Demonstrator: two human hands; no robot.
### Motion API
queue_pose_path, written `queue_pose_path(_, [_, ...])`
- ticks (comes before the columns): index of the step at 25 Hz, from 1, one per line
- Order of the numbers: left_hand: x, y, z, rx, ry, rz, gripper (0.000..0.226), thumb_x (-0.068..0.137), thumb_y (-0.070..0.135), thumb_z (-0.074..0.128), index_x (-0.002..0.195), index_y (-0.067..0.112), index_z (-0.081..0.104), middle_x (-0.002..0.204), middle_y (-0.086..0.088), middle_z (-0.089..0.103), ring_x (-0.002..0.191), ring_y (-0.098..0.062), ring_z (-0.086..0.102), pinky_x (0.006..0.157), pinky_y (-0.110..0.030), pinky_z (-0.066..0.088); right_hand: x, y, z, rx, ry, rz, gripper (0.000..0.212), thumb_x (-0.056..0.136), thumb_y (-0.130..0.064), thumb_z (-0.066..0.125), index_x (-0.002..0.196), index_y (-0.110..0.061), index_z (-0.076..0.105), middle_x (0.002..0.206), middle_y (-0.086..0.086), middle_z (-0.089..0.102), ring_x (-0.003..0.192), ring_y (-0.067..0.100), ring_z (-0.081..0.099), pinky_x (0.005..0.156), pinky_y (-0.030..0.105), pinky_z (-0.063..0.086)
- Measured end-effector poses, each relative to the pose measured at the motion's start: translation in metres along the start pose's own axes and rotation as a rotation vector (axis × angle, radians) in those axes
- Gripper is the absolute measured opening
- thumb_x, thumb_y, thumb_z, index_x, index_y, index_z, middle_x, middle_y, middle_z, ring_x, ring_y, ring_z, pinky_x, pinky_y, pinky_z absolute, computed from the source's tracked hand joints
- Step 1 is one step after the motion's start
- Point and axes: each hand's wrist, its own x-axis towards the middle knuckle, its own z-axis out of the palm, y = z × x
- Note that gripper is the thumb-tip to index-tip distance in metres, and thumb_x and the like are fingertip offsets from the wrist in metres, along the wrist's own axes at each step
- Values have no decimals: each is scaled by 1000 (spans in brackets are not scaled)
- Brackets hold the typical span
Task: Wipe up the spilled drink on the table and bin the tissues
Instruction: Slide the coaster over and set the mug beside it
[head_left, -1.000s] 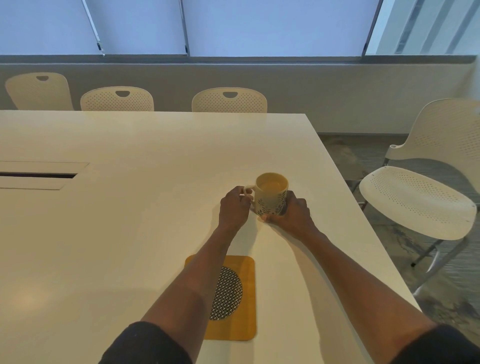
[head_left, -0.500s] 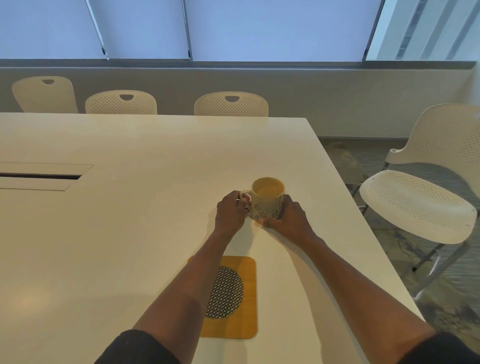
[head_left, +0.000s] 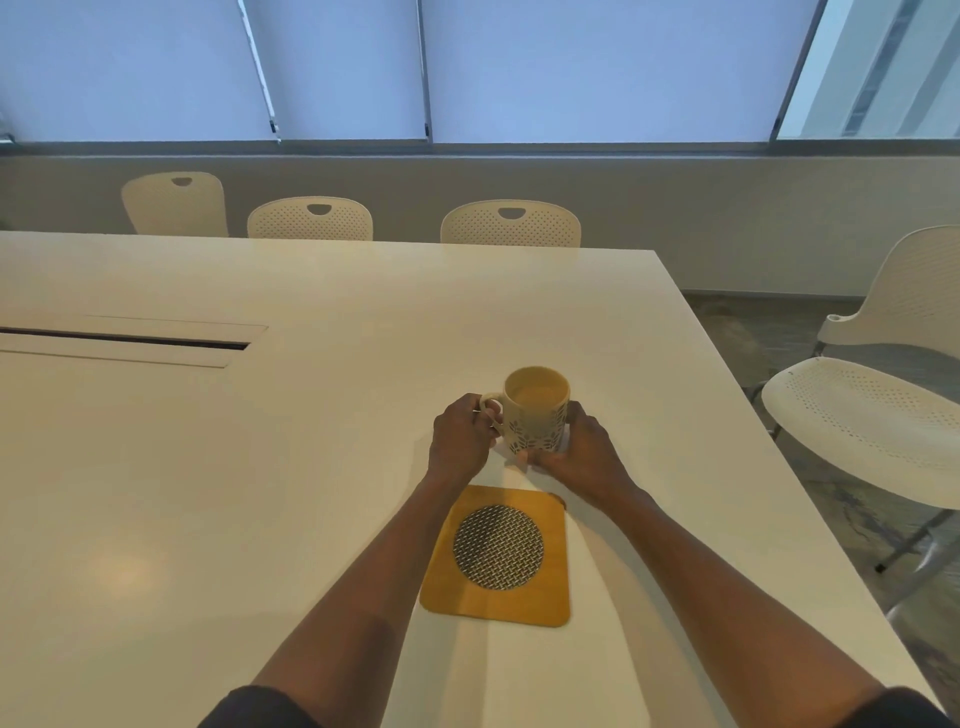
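Observation:
A cream mug (head_left: 537, 415) with a leaf pattern holds a pale drink and stands upright on the white table (head_left: 260, 467). My left hand (head_left: 460, 439) grips its handle on the left side. My right hand (head_left: 582, 449) wraps the mug's right side and base. Just in front of the mug lies a yellow square coaster (head_left: 556, 587) with a round woven metal centre. No spilled liquid, tissue or bin shows in this view.
A long cable slot (head_left: 124, 340) runs across the table's left part. Three cream chairs (head_left: 511, 223) line the far edge, and another chair (head_left: 878, 415) stands to the right, close to the table's right edge.
The mug and both hands have drawn slightly nearer to the coaster, with the grip unchanged. The view has shifted a little.

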Motion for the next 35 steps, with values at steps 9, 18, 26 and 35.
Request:
queue_pose_path(9, [-47, -12, -43, -11, 57, -6, 14, 96, 16, 49, 93, 18, 63, 89, -2, 73, 79, -15, 72, 75, -44, 62, -48, -38, 25, 40, -15, 9, 92, 54, -59, 83, 128, -19, 46, 123, 1, 62, 110, 19, 58, 85, 36, 54])
queue_pose_path(18, [-93, -11, -60, 34, 22, 11, 16, 94, 16, 48, 90, 16, 64, 86, -1, 73, 73, -14, 71, 71, -41, 61, -101, -57, 27, 61, 12, 39, 90, 54, -59, 84, 126, -21, 46, 120, -4, 63, 103, 16, 65, 80, 35, 58])
queue_pose_path(26, [-121, -13, -62, -34, -21, -4, 17, 97, 18, 49, 93, 12, 64, 87, -3, 73, 77, -18, 72, 72, -44, 62, -131, -62, 24, 21, 32, 49, 83, 53, -55, 85, 121, -21, 50, 112, -5, 66, 97, 12, 64, 76, 32, 58])
queue_pose_path(35, [-131, -14, -62, -22, -24, -44, 17, 95, 15, 48, 93, 14, 65, 86, 1, 71, 78, -20, 72, 76, -48, 60, -145, -64, 23, 33, 33, 70, 76, 52, -51, 86, 115, -24, 53, 106, -9, 66, 95, 9, 63, 74, 32, 57])
